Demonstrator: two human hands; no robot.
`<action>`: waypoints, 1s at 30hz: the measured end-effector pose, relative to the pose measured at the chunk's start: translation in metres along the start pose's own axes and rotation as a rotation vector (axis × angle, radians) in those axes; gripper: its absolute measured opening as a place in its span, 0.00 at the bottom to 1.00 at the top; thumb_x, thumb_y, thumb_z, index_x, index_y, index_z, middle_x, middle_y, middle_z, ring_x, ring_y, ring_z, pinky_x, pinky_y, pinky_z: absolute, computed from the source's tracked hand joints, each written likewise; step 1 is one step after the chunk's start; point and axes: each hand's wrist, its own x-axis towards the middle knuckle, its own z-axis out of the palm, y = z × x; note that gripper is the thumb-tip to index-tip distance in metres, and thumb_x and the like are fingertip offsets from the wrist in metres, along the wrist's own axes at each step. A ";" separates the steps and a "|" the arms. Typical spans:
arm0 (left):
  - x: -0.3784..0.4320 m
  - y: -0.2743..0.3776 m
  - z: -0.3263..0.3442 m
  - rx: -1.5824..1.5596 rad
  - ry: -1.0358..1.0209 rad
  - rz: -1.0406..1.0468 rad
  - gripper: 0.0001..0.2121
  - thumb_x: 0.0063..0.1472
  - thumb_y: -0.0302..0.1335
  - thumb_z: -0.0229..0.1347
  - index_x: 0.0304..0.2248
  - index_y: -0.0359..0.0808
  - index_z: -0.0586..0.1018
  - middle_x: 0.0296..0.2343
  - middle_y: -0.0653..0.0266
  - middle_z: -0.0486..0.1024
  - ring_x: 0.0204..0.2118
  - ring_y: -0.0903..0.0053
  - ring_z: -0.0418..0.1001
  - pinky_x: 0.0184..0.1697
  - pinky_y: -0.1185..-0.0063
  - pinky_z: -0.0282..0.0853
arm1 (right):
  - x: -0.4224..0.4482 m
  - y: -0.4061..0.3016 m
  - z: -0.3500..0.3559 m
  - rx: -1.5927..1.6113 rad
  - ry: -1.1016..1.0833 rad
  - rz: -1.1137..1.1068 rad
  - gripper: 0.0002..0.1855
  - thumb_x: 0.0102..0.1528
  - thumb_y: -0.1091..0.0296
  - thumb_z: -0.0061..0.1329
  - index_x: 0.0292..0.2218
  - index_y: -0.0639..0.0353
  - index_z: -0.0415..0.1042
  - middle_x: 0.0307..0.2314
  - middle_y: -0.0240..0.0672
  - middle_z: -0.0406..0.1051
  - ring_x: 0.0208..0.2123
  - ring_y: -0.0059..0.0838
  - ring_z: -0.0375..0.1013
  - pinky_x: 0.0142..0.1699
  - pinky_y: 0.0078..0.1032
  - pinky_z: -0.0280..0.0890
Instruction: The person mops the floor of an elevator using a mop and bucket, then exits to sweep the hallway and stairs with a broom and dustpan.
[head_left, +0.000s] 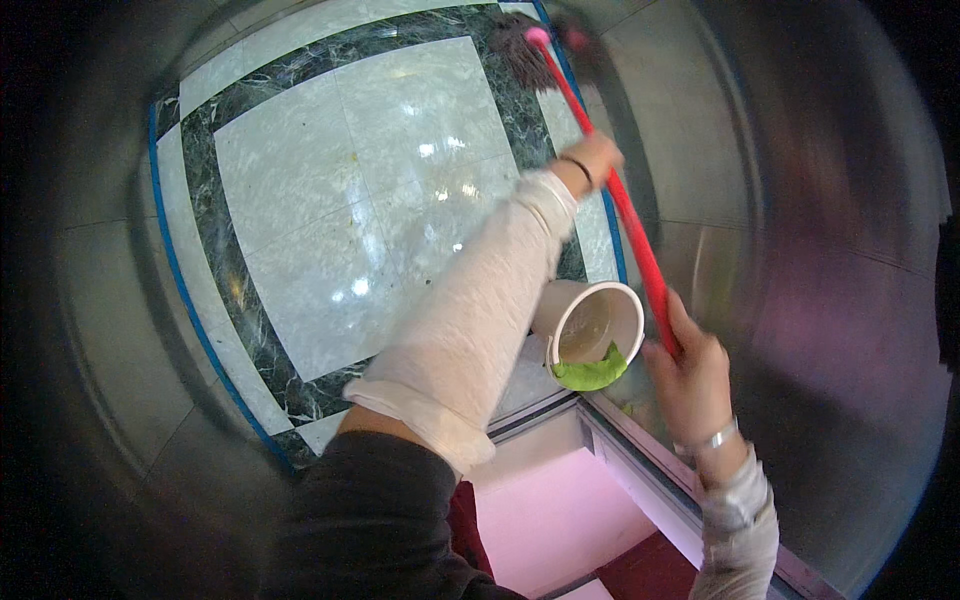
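A mop with a red handle (636, 232) slants across the right side of the view. My left hand (594, 159) grips it partway along, at the end of an outstretched arm in a pale sleeve cover. Nearer to me, my right hand (694, 367) is closed around the handle's near end. At the far end, the dark stringy mop head (525, 56) with its pink socket rests over the floor's dark border, by the far right corner. Below my left forearm's right side stands a white bucket (547, 307) with a green cloth (592, 371) hung over its rim.
Small elevator-like space with a glossy marble floor (300, 165), edged by blue strips (187, 300). Brushed metal walls (112, 300) rise at the left and right (697, 187). A metal door track (536, 416) crosses near me, with pinkish floor (555, 502) and dark red patches (649, 570) beyond it.
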 end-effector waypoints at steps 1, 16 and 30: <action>0.006 -0.022 -0.024 0.087 -0.002 0.066 0.05 0.44 0.20 0.52 0.24 0.36 0.72 0.29 0.53 0.70 0.37 0.58 0.67 0.39 0.69 0.64 | 0.020 -0.009 0.010 -0.007 0.009 -0.038 0.25 0.44 0.77 0.45 0.46 0.67 0.62 0.22 0.59 0.65 0.28 0.44 0.73 0.32 0.28 0.65; -0.249 -0.255 -0.344 0.398 0.469 -0.346 0.08 0.49 0.30 0.55 0.22 0.34 0.70 0.24 0.55 0.69 0.33 0.58 0.66 0.36 0.70 0.63 | 0.085 -0.266 0.129 -0.033 -0.278 -0.678 0.25 0.45 0.73 0.48 0.46 0.64 0.63 0.25 0.57 0.68 0.26 0.42 0.71 0.33 0.30 0.64; -0.432 -0.229 -0.324 0.572 0.454 -0.636 0.04 0.47 0.29 0.54 0.26 0.47 0.77 0.35 0.66 0.70 0.52 0.65 0.57 0.54 0.55 0.42 | -0.013 -0.262 0.221 0.024 -0.603 -0.724 0.33 0.45 0.77 0.44 0.53 0.59 0.52 0.19 0.56 0.65 0.24 0.51 0.70 0.28 0.32 0.63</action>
